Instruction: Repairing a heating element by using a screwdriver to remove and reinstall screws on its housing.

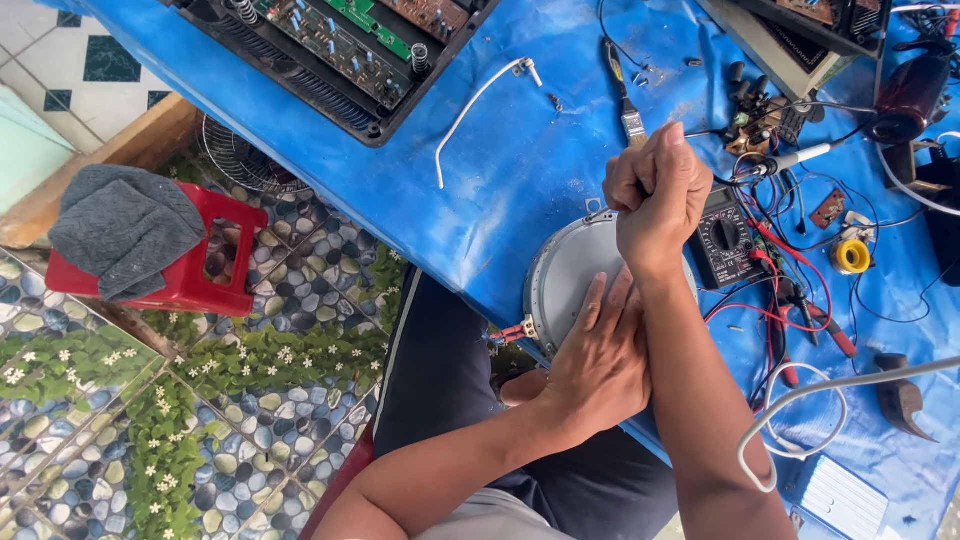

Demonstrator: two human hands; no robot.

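Note:
A round silver metal plate lies at the near edge of the blue-covered table, with red wires at its lower left rim. My left hand rests flat on it, fingers spread. Above it, my right hand is clenched in a fist around something upright; the thing itself is hidden inside the fist.
A black multimeter with red leads sits right of the plate. A paintbrush, a bent white cable, a yellow solder reel, pliers and open circuit chassis lie around. A red stool with grey cloth stands on the floor.

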